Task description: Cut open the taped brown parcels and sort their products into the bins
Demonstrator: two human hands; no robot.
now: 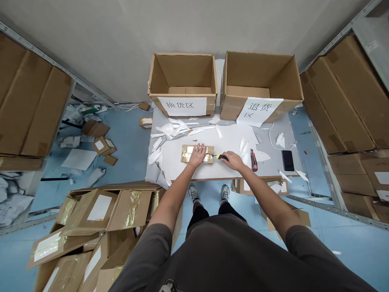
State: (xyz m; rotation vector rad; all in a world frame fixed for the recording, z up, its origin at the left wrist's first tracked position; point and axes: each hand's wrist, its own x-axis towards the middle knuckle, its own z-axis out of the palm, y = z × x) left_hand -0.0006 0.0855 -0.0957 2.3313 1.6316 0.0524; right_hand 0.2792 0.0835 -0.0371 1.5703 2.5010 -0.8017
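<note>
A small brown cardboard box (184,155) with shiny clear tape and a white label lies on the work table (225,172) in front of me. My left hand (198,153) rests flat on top of it, fingers stretched out. My right hand (233,160) is closed around the dark handle of a black and yellow utility knife (219,156). The knife points left, and its thin blade meets the right end of the box; how deep it reaches I cannot tell. Right of that hand lies a red and black cutter-like tool (253,159).
Two large open cartons with handwritten signs, a left carton (182,77) and a right carton (261,77), stand at the table's back. Paper scraps (170,130) and a phone (287,160) lie on the table. A bin of taped boxes (100,207) stands left; shelved cartons (343,93) flank the right.
</note>
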